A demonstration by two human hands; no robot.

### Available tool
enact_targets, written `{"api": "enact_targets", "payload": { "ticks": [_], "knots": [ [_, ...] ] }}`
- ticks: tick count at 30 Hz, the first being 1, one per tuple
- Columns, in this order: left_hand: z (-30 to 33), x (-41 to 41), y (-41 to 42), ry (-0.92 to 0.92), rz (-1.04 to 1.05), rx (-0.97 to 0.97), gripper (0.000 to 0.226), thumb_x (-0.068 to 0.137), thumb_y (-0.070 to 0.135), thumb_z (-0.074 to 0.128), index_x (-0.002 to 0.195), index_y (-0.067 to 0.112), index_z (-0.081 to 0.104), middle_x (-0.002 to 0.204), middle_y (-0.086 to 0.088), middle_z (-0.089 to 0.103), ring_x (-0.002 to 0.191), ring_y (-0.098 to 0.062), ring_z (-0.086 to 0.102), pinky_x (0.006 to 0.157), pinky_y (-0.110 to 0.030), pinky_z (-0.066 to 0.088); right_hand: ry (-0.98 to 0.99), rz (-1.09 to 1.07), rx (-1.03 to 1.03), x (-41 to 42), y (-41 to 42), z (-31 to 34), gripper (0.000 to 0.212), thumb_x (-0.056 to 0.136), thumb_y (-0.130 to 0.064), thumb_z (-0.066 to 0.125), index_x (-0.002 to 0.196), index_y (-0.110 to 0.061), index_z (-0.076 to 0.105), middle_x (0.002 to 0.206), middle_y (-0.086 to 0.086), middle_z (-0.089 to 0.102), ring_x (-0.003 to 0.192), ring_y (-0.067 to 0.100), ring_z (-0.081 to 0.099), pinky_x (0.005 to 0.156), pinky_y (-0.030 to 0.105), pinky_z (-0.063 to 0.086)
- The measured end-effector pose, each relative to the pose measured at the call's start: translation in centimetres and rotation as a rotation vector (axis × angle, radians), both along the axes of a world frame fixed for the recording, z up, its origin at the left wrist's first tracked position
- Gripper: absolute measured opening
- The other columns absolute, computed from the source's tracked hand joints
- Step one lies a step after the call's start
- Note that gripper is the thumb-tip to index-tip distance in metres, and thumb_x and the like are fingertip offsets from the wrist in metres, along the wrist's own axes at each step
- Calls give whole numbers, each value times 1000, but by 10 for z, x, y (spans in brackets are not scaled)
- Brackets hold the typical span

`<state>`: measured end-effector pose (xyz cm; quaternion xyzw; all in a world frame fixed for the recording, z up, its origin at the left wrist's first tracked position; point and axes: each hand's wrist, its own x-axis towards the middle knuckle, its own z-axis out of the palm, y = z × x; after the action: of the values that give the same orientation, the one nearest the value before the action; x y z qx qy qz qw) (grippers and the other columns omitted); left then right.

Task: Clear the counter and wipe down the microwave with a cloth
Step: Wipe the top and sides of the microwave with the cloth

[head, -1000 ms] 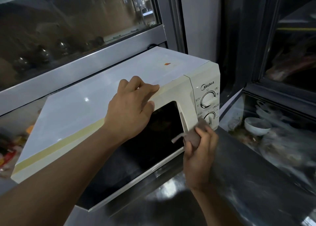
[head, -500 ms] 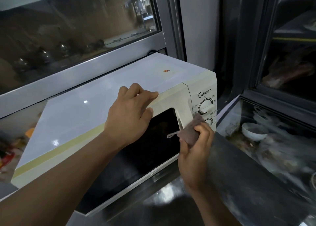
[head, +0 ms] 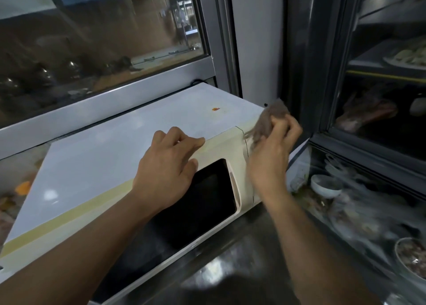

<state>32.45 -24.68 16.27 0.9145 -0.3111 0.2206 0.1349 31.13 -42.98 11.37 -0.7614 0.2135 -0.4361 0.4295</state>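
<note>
Nearest the camera, a dark glossy counter (head: 230, 265) runs along the bottom, and the cream microwave (head: 115, 166) sits on it, angled with its front toward the person. Its dark door window (head: 202, 194) takes up most of the front face. Two bare forearms reach in from below. Over the top front edge of the microwave lies the left hand (head: 168, 168), palm down and fingers spread loosely, gripping nothing, with the fingertips on the white top panel and the thumb hanging just over the door. Just beside it, at the upper right corner of the oven, the right hand (head: 272, 150) is curled closed around a bunched grey-brown cloth (head: 267, 122); the cloth pokes out above the fingers and is pressed against the corner where the control panel meets the top. The hand hides the dials. A small orange mark (head: 216, 108) shows on the top panel farther back. To the right, behind glass, a white bowl (head: 325, 186) stands low down. Beyond the microwave a metal-framed window (head: 138, 88) reflects the room
</note>
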Motion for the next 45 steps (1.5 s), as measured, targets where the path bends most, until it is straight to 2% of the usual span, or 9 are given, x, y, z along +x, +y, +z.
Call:
{"api": "enact_targets", "payload": {
  "ticks": [5,10,16,19,22,28,35,41,45],
  "knots": [
    [0,-1,0,-12,-6,-2,42,85,21,48,126,24,57,104,6,48,97,-17,39,62,-28,36,-27,-9,84,-2,-17,-13,22,86,10,49,106,3,43,125,21,37,93,6,40,74,-3,31],
    [0,-1,0,-22,6,13,46,82,26,44,126,24,57,104,6,48,96,-16,38,60,-27,35,9,7,-152,-16,15,-29,22,75,9,62,91,-4,52,120,17,39,109,25,44,88,32,50],
    [-1,-1,0,-19,13,19,46,82,27,44,126,27,56,103,8,47,98,-16,38,60,-29,39,11,156,70,-4,-49,-32,23,81,-1,62,92,-18,50,116,11,44,97,16,49,87,14,40],
    [-1,-1,0,-30,15,21,46,82,26,44,126,27,56,104,8,48,98,-17,39,62,-29,39,100,192,223,5,-74,-31,16,84,-6,62,89,-19,53,112,7,54,95,17,58,90,27,47],
    [-1,-1,-1,-34,19,19,46,81,27,44,126,26,56,104,8,47,98,-15,37,62,-29,39,57,71,104,1,-59,-24,22,79,-4,67,83,-18,50,104,2,47,92,14,52,75,7,32],
    [-2,-1,-1,-27,24,0,47,81,28,44,126,28,57,102,11,45,98,-13,37,64,-30,39,-39,149,-187,-19,-3,-28,22,71,6,67,74,-9,51,105,10,53,107,24,47,85,12,34],
    [-1,-2,-2,-37,24,19,47,82,28,43,127,25,56,106,4,49,99,-18,40,65,-32,42,3,190,211,4,-64,-39,33,79,-8,70,69,-32,48,100,1,54,84,8,57,76,12,45],
    [-1,-3,-2,-54,32,32,46,83,27,43,127,24,56,106,4,49,99,-17,39,64,-31,39,83,141,446,-1,-62,-75,26,80,-4,68,70,-22,52,81,-4,61,79,17,61,68,12,45],
    [-1,-3,-3,-71,40,56,47,83,26,43,127,22,56,107,2,50,99,-19,40,64,-30,37,-34,10,154,-16,-10,-85,13,73,9,66,79,-1,62,104,17,56,95,27,55,75,5,35]
  ]
}}
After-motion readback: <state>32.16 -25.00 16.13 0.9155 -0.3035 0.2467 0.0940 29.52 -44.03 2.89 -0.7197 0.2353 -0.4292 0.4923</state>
